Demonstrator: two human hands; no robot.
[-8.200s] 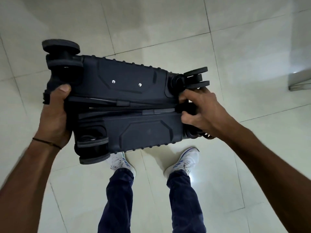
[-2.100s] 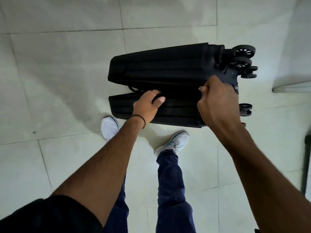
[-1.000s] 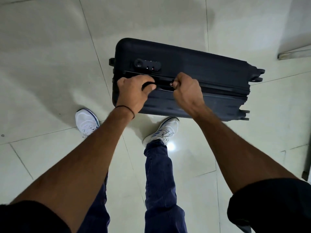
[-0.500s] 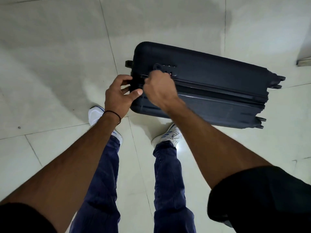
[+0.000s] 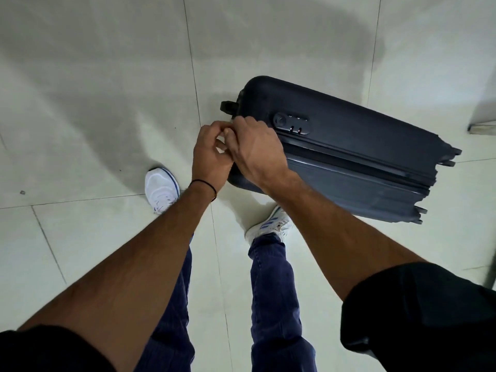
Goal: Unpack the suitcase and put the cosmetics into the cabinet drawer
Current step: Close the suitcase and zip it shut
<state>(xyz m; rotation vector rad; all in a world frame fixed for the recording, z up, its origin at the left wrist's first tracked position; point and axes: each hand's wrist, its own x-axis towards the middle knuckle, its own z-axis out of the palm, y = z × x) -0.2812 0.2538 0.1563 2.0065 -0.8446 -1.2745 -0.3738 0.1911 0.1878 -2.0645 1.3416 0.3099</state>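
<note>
Closest to the camera, I saw two black short sleeves (image 5: pixel 429 318) at the bottom corners, with bare forearms reaching forward from them. Between the arms, legs in dark blue trousers (image 5: pixel 273 291) stood on a pale tiled floor (image 5: pixel 107 89), ending in white trainers, the left shoe (image 5: pixel 161 189) set further out than the right shoe (image 5: pixel 268 224).

Further on, the left hand (image 5: pixel 210 154), with a thin black wristband (image 5: pixel 206 184) behind it, met the right hand (image 5: pixel 257 149) at the left end of a dark suitcase (image 5: pixel 362 170). Both hands had their fingers curled, tips touching each other right at the case's corner. The right hand lay over that corner, and the left hand was just beside it, off the case's end. I could not tell what, if anything, the fingers pinched, because the hands covered the spot.

The suitcase rested on the floor on its long side, just beyond the right shoe, stretching from the hands away to the right. Its zip seam (image 5: pixel 349 154) faced up, running the case's length. A combination lock (image 5: pixel 291 124) sat just right of the right hand's knuckles. The wheels (image 5: pixel 448 158) stuck out at the far right end, well apart from both hands.
</note>
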